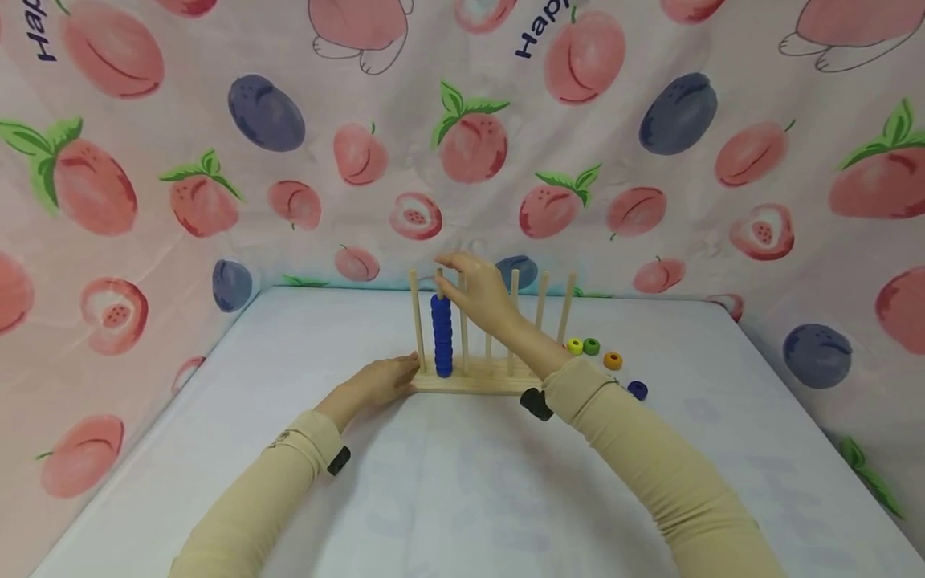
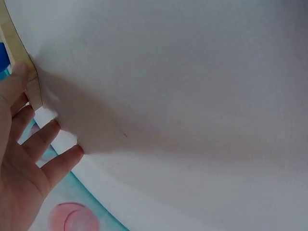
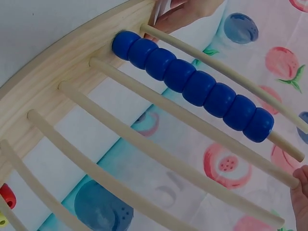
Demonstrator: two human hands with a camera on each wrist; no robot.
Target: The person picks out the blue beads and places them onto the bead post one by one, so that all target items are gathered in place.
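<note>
A wooden peg stand (image 1: 470, 385) with several upright pegs stands near the back of the table. A stack of blue beads (image 1: 442, 337) sits on its second peg from the left, with the bare peg tip (image 3: 288, 148) above it in the right wrist view. At the stand's left end, my left hand (image 1: 379, 381) grips the base between thumb and index finger, the other fingers spread. My right hand (image 1: 480, 293) is at the top of the bead-filled peg, thumb and fingers apart; I see no bead between them. Only a bit of it shows in the right wrist view.
Loose beads lie right of the stand: yellow (image 1: 574, 346), green (image 1: 591, 346), orange (image 1: 613, 360) and dark blue (image 1: 637, 390). A red bead (image 3: 7, 196) shows in the right wrist view. Fruit-printed cloth (image 1: 462, 201) hangs behind the white table (image 1: 462, 482).
</note>
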